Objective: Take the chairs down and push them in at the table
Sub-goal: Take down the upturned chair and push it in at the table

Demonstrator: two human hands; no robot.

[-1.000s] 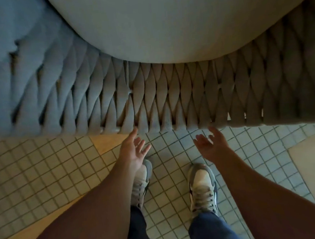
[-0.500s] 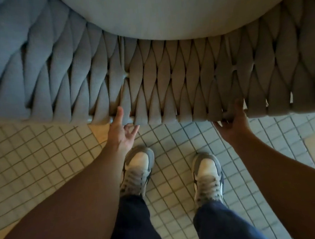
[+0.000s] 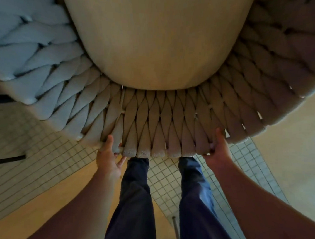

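Observation:
A chair (image 3: 171, 116) with a curved back of thick woven beige rope fills the upper half of the view, its smooth cushion (image 3: 162, 40) above the weave. My left hand (image 3: 109, 158) grips the lower rim of the woven back at left, thumb over the rope, fingers curled underneath. My right hand (image 3: 217, 150) grips the same rim at right, thumb up against the weave. The chair's legs and the table are hidden.
Below the chair lies a floor of small white tiles (image 3: 44, 161) with wooden strips (image 3: 56, 199). My legs in dark blue trousers (image 3: 136, 204) stand directly under the rim. Two dark bars (image 3: 6, 159) show at the left edge.
Both hands rose from open and apart to clasping the chair's rim. The chair has tilted and swung closer, its curve now showing, and my shoes are hidden behind it.

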